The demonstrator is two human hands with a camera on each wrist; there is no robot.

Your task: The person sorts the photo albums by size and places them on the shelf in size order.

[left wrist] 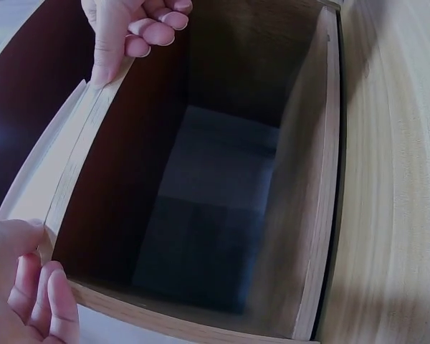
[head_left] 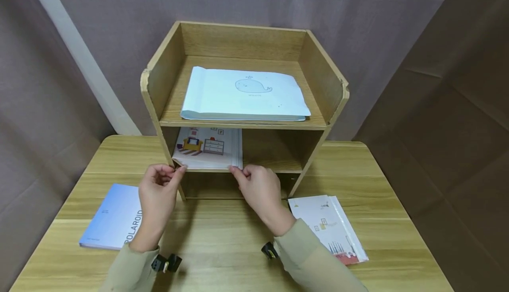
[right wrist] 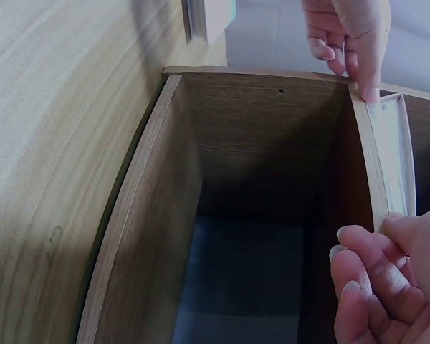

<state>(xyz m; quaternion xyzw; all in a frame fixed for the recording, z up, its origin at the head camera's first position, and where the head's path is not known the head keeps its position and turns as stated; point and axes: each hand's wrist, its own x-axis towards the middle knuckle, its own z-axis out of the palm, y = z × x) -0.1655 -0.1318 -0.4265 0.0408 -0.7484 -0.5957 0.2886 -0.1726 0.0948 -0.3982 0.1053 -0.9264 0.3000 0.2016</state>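
Observation:
A picture book (head_left: 207,148) with a drawn armchair and chest of drawers lies flat on the left part of the wooden shelf unit's (head_left: 274,125) middle level. At the book's near left corner, my left hand (head_left: 159,190) touches the front edge with its thumb. The thumb of my right hand (head_left: 260,190) presses at the near right corner. Both hands have their other fingers loosely bent below the board. In the right wrist view the book's page edges (right wrist: 395,154) sit flush along the board edge (right wrist: 369,158), a thumb at each end.
A white book (head_left: 242,95) with a whale drawing lies on the top level. On the table (head_left: 222,239), a blue book (head_left: 113,214) marked POLAROID lies left and a white-and-red book (head_left: 326,225) lies right, partly behind the right sleeve. Grey curtains (head_left: 246,0) hang behind.

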